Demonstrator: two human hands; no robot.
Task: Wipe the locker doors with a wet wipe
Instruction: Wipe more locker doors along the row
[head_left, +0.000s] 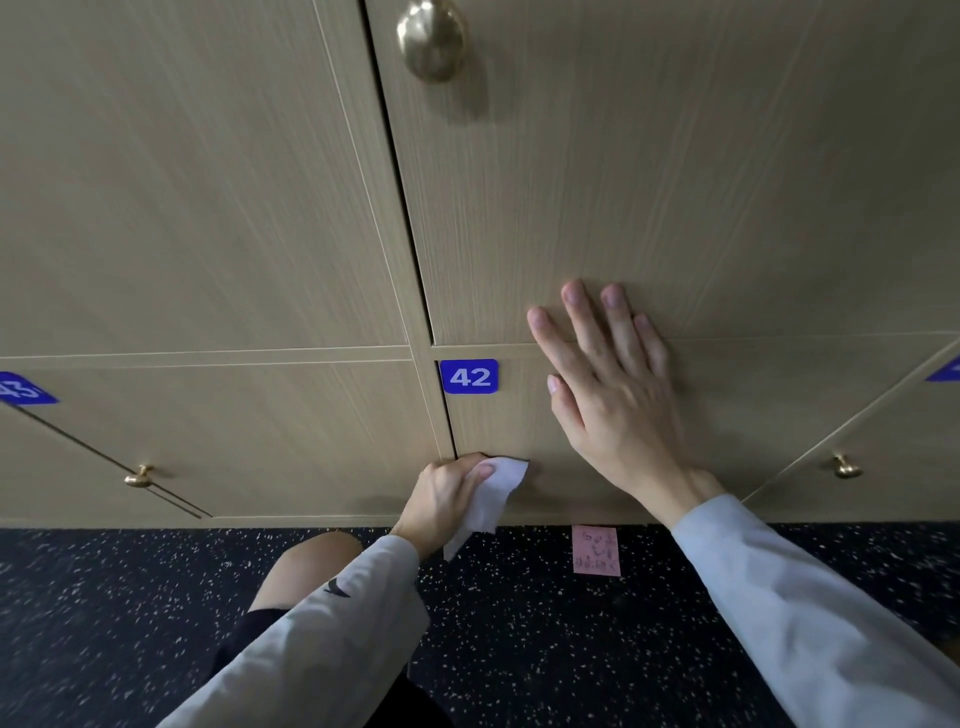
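Note:
Light wooden locker doors fill the view. The low door (737, 415) carries a blue plate reading 42 (469, 376). My left hand (447, 496) grips a white wet wipe (493, 493) and presses it against the lower left edge of that door, where its knob is hidden. My right hand (608, 384) lies flat with fingers spread across the seam between door 42 and the door above (675, 156).
A brass knob (431, 39) sticks out of the upper door. Smaller knobs sit on the lower left door (139, 476) and lower right door (845, 466). A pink note (596, 550) lies on the dark speckled floor (104, 597). My bare knee (306, 571) is near the lockers.

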